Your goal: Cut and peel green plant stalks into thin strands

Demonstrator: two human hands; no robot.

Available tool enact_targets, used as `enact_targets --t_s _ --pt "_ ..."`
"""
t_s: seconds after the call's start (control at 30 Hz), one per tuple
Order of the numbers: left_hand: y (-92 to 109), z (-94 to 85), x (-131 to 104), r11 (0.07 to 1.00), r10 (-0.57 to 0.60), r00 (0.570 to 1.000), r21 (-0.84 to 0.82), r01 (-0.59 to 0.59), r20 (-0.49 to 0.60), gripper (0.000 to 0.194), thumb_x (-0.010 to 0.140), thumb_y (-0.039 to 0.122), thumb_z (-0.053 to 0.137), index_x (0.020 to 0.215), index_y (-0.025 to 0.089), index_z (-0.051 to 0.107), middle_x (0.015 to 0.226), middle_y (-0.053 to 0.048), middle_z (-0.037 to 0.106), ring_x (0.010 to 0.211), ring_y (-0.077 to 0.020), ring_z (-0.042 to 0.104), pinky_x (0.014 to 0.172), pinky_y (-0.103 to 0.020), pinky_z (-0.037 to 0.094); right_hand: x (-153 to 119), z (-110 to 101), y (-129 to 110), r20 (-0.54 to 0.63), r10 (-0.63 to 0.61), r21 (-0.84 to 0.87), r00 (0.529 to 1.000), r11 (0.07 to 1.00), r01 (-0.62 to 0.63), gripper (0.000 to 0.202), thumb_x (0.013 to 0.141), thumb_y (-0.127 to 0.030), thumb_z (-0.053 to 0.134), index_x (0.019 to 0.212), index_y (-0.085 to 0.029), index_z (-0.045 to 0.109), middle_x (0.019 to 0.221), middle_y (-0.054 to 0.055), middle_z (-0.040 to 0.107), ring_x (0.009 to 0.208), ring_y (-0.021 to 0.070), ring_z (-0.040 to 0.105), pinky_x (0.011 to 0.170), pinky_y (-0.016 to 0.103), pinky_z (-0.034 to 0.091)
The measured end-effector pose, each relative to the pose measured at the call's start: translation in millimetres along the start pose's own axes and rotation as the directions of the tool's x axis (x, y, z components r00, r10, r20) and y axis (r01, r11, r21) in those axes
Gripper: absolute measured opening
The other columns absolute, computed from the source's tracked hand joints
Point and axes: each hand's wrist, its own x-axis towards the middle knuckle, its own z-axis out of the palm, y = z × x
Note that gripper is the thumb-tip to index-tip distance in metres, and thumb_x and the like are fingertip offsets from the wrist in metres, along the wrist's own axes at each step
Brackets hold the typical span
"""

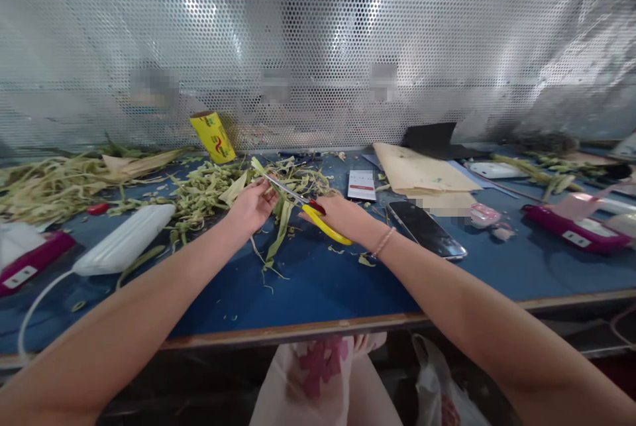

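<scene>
My left hand [253, 204] is closed around a pale green plant stalk [257, 166], with its upper end poking out above the fingers. Long leaves [281, 227] hang below it toward the table. In my right hand [340, 215] is a pair of scissors [325, 226] with yellow and red handles. The metal blades point left and reach the stalk beside my left fingers; whether they are parted I cannot tell. A heap of green plant trimmings [203, 191] lies just behind and left of my left hand.
Longer leaves [54, 181] are piled far left, near a white power bank [124, 240] with a cable. A yellow tube [213, 138] leans against the perforated metal screen [318, 35]. Right of my hands lie two phones, one lit [361, 186], one dark [422, 227], and brown paper [420, 171].
</scene>
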Motion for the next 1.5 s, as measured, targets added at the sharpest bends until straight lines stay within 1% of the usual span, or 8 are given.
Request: enact_targets --t_s 0.2,0.33,0.47,0.67,0.87,1.03,1.27,1.5 --pt "-0.1 -1.1 0.8 1.0 0.004 0.999 -0.017 -0.003 0.036 0.021 0.078 0.0 0.045 0.07 0.013 0.059 0.062 0.0 0.062 0.051 -0.0062 0.056 0.05 -0.016 0.048 3.0 -1.8 0.2 0.011 0.021 -0.007 1.0 1.0 -0.021 0.069 0.076 -0.074 0.022 0.084 -0.016 0.06 0.081 0.012 0.065 0.073 0.0214 0.063 0.061 0.027 0.045" --pt "-0.7 -2.1 2.7 1.0 0.018 1.0 -0.005 -0.018 0.024 0.02 0.077 -0.001 0.047 0.067 0.013 0.057 0.061 0.0 0.06 0.052 -0.0061 0.055 0.051 -0.017 0.047 3.0 -0.7 -1.4 -0.003 0.011 -0.006 1.0 1.0 -0.012 0.07 0.076 -0.074 0.021 0.078 -0.017 0.06 0.076 0.012 0.065 0.072 0.0218 0.064 0.06 0.027 0.045" --pt "-0.6 -1.9 2.7 0.999 0.033 0.999 0.017 -0.034 0.003 0.02 0.078 0.001 0.046 0.065 0.014 0.054 0.059 0.0 0.058 0.052 -0.0072 0.054 0.054 -0.02 0.048 1.4 -0.3 -1.9 -0.052 0.038 0.007 0.998 0.999 -0.037 0.07 0.077 -0.073 0.018 0.087 -0.016 0.058 0.082 0.013 0.065 0.077 0.0234 0.064 0.063 0.029 0.046" --pt "-0.7 0.5 -0.6 0.992 0.089 0.994 0.08 -0.094 0.061 0.015 0.079 0.005 0.047 0.069 0.014 0.053 0.059 0.001 0.056 0.051 -0.008 0.054 0.064 -0.028 0.053 0.2 -2.0 5.9 -0.085 0.059 0.007 0.995 0.998 -0.058 0.072 0.075 -0.075 0.019 0.098 -0.015 0.051 0.086 0.014 0.065 0.082 0.0272 0.064 0.064 0.032 0.046" --pt "0.4 1.5 -3.8 0.987 0.09 0.992 0.129 -0.1 0.085 0.019 0.071 -0.003 0.044 0.065 0.013 0.054 0.061 -0.001 0.057 0.056 -0.0086 0.055 0.06 -0.024 0.051 -0.9 0.5 7.7 -0.093 0.003 -0.025 0.996 1.0 -0.006 0.07 0.076 -0.074 0.02 0.1 -0.015 0.049 0.094 0.015 0.064 0.087 0.0289 0.062 0.066 0.033 0.045" --pt "0.0 1.0 -4.4 0.976 0.123 0.983 0.162 -0.144 0.135 0.022 0.066 -0.005 0.045 0.068 0.014 0.057 0.062 0.001 0.057 0.055 -0.0074 0.054 0.057 -0.02 0.047 -0.6 0.0 8.3 -0.079 0.011 -0.038 0.997 0.999 -0.014 0.067 0.077 -0.073 0.023 0.099 -0.016 0.049 0.091 0.014 0.064 0.086 0.0274 0.062 0.065 0.032 0.044" --pt "-0.6 0.6 -3.4 0.934 0.315 0.936 0.121 -0.335 0.159 0.024 0.065 -0.005 0.052 0.073 0.016 0.059 0.065 0.003 0.06 0.06 -0.0054 0.055 0.06 -0.016 0.045 -2.9 -5.8 5.3 -0.098 0.029 -0.042 0.995 0.999 -0.033 0.066 0.077 -0.072 0.024 0.1 -0.015 0.048 0.081 0.012 0.064 0.08 0.026 0.062 0.062 0.03 0.042" --pt "-0.2 3.8 -7.7 0.936 0.308 0.938 0.128 -0.329 0.162 0.029 0.062 -0.007 0.054 0.079 0.017 0.062 0.068 0.002 0.062 0.062 -0.0051 0.057 0.061 -0.015 0.046 -1.4 -6.1 3.7 -0.099 0.058 -0.057 0.993 0.996 -0.064 0.065 0.078 -0.071 0.024 0.099 -0.015 0.048 0.08 0.012 0.064 0.079 0.0254 0.062 0.062 0.03 0.042"
